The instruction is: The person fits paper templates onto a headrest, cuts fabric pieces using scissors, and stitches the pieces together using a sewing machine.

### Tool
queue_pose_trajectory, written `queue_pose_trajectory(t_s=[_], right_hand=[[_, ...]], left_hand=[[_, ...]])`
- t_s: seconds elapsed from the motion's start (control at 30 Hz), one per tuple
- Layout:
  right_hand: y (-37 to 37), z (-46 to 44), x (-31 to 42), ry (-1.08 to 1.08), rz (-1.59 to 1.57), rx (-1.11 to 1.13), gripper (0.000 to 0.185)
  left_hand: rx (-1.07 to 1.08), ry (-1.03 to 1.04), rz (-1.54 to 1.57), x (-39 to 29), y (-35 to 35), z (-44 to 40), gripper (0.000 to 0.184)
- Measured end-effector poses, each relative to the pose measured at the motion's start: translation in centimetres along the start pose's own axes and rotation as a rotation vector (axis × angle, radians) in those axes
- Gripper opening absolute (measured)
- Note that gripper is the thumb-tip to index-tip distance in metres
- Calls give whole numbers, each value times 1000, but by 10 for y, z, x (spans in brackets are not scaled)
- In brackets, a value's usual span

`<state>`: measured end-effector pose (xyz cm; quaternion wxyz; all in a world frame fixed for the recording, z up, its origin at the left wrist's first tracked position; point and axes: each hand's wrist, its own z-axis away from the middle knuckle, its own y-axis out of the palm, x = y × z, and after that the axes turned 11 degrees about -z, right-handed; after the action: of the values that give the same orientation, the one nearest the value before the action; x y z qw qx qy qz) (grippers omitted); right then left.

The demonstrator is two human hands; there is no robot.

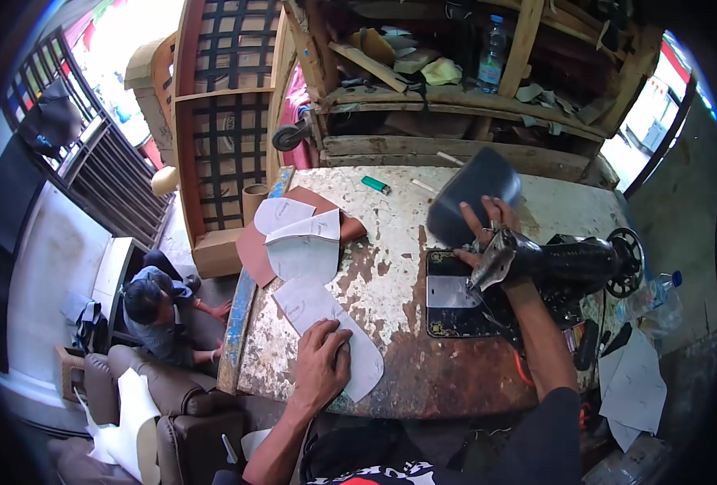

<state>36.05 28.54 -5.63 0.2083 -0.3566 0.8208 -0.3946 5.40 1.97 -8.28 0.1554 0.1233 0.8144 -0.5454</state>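
Observation:
My left hand (323, 361) rests on a long white patterned piece (350, 343) with a rounded end, its fingers curled together on the surface. Beyond it, more white pieces (303, 257) lie over brown material (255, 250). My right hand (487, 226) reaches behind the head of a black sewing machine (572, 263), fingers spread over the lower part of a dark rounded piece (473, 194). Part of that hand is hidden by the machine. The machine's metal plate (453, 291) is just in front of the hand.
A green lighter (376, 185) lies on the worn table (391, 388). Behind is a wooden shelf (455, 101) with a plastic bottle (492, 56) and scraps. Another person (155, 303) crouches at left by a brown leather seat (172, 396). Pale sheets (634, 384) hang at right.

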Motion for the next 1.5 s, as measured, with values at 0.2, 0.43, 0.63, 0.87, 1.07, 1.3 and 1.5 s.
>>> queue_pose_trajectory(t_s=[0.2, 0.43, 0.63, 0.87, 1.07, 1.3, 1.5], right_hand=[[1, 0, -14, 224, 261, 12, 72], [4, 29, -66, 585, 448, 161, 78], [-25, 54, -24, 300, 278, 11, 75], [-73, 88, 80, 572, 8, 153, 40], [-102, 92, 164, 572, -376, 3, 43], [-116, 46, 231, 453, -994, 75, 49], [-101, 83, 200, 1014, -1021, 8, 25]], left_hand=[[1, -19, 10, 1, -2, 2, 29], [119, 10, 162, 20, -8, -8, 28], [185, 350, -142, 41, -14, -47, 30], [175, 336, 31, 58, -1, -48, 24], [125, 404, -11, 42, -17, -53, 15], [232, 592, 141, -32, -73, -46, 28], [-197, 147, 71, 46, -38, -104, 33]])
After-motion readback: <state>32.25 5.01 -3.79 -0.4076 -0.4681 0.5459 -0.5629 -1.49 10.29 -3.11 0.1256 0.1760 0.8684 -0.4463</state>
